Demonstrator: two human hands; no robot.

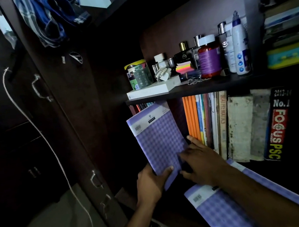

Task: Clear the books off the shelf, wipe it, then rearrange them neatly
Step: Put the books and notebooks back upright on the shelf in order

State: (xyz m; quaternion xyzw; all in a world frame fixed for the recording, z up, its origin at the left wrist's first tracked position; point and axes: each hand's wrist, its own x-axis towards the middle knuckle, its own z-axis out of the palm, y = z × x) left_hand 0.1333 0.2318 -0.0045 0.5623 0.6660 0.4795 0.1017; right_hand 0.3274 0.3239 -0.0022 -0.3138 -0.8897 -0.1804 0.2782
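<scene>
In the dark brown wooden bookshelf (197, 89), lower compartment: a row of upright books (236, 123), orange spines to a black "FOCUS PSC" volume. Left of the row, tilted in the gap, a purple checkered soft-cover notebook (158, 138). Below, partly under the right forearm, a second purple checkered notebook (220, 210). Left hand (151, 182) gripping the tilted notebook's lower edge, thumb on the cover. Right hand (201, 161) open, fingers spread flat against its lower right corner.
</scene>
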